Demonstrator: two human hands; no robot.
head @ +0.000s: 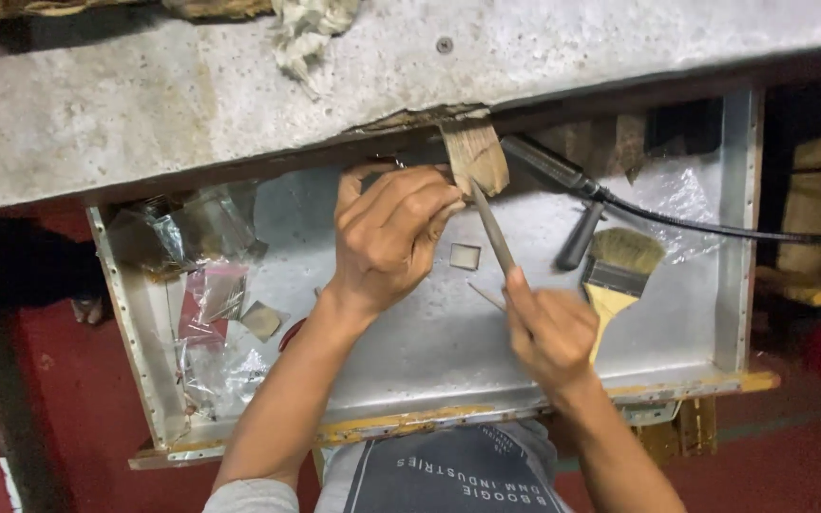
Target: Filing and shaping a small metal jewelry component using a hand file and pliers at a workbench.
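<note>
Hands (393, 228) with file (492, 228) at wooden peg (475, 152)

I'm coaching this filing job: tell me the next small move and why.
Probably push the file forward along the wooden peg: the right hand holds its handle end, its tip lies at the peg, and the left hand is closed beside the peg.

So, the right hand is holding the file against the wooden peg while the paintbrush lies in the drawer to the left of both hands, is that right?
Not quite: the paintbrush lies to the right of both hands, not the left, as the head view shows. The rest stands: the right hand holds the file against the wooden peg, and the brush is in the drawer.
</note>
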